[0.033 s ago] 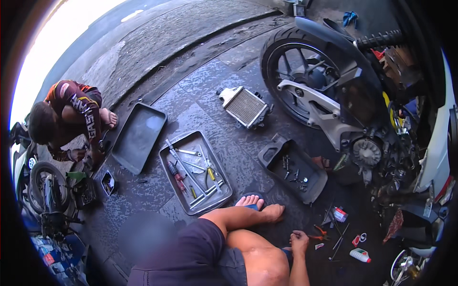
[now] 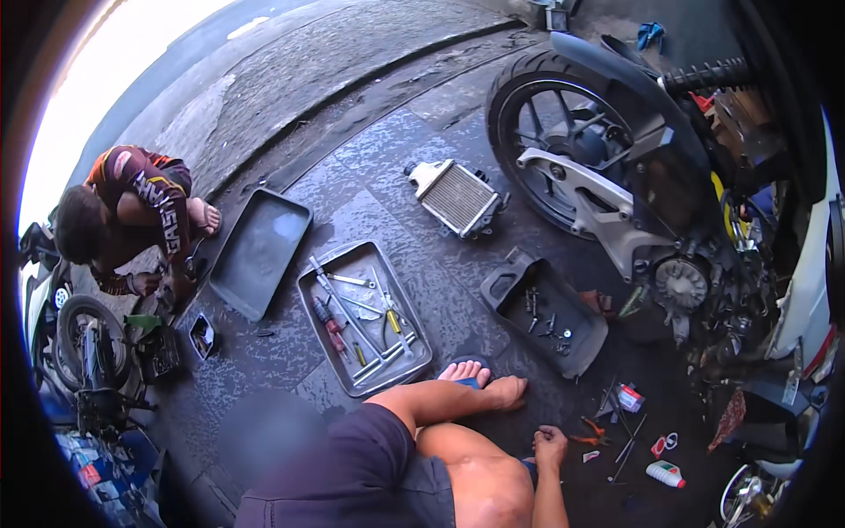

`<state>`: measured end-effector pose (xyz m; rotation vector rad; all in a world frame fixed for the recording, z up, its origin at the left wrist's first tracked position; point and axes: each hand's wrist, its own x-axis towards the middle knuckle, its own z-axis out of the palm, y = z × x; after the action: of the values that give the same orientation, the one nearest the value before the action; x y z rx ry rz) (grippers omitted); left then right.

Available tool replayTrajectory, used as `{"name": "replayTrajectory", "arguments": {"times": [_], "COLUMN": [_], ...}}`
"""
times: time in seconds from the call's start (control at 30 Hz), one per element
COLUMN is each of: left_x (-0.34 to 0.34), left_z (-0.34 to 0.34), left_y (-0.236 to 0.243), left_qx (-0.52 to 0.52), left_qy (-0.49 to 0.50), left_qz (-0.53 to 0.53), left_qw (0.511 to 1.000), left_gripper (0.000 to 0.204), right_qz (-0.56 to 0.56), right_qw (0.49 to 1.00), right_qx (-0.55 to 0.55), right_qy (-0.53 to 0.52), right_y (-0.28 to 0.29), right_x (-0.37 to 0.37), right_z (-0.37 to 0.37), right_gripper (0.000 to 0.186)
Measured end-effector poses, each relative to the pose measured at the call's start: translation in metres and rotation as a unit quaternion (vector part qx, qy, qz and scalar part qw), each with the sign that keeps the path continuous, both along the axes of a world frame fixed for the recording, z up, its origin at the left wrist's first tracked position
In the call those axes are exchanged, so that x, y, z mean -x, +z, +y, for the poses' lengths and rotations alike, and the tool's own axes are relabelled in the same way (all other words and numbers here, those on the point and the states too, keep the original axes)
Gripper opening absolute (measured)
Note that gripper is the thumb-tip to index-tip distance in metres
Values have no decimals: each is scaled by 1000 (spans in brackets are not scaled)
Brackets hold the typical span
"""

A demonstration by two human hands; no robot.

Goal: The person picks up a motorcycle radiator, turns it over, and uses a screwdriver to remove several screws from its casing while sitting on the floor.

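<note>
My left hand (image 2: 507, 393) hangs by my foot (image 2: 465, 373), its fingers curled downward and closed. Whatever may be inside them is hidden. Beyond my knee (image 2: 488, 466), my right hand (image 2: 551, 445) is low over the floor with bent, closed fingers, and I cannot make out anything in them. Orange-handled pliers (image 2: 590, 431) lie just right of that hand. Ahead of my left hand is a dark plastic tub (image 2: 585, 343) holding several bolts (image 2: 533, 304). A grey metal tray (image 2: 304, 290) with wrenches, a T-handle and screwdrivers (image 2: 393, 320) sits to its left.
A radiator (image 2: 459, 199) lies near the motorcycle's rear wheel (image 2: 504, 132) and swingarm (image 2: 568, 180). Another tray (image 2: 255, 255) is farther left, beside a crouching person (image 2: 145, 207) at a small motorbike (image 2: 88, 343). A white bottle (image 2: 664, 473) lies right. A blurred patch covers the lower left.
The whole view has shifted slightly, so the tray, tub and wheel appear a little farther right. Both my hands keep nearly the same pose.
</note>
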<state>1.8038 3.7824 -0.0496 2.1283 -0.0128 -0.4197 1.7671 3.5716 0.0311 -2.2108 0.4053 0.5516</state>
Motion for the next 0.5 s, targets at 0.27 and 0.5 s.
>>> {"name": "replayTrajectory", "arguments": {"times": [0.27, 0.5], "left_x": [-18, -91], "left_z": [99, 291], "left_y": [52, -37], "left_qx": [118, 145], "left_qy": [280, 694], "left_qz": [-30, -58], "left_qw": [952, 703], "left_gripper": [34, 45], "right_qz": [-58, -82], "right_qw": [990, 984], "right_qx": [120, 157], "right_qy": [-48, 2], "right_y": [-120, -78], "right_x": [14, 8], "right_z": [-23, 27], "right_gripper": [21, 22]}}
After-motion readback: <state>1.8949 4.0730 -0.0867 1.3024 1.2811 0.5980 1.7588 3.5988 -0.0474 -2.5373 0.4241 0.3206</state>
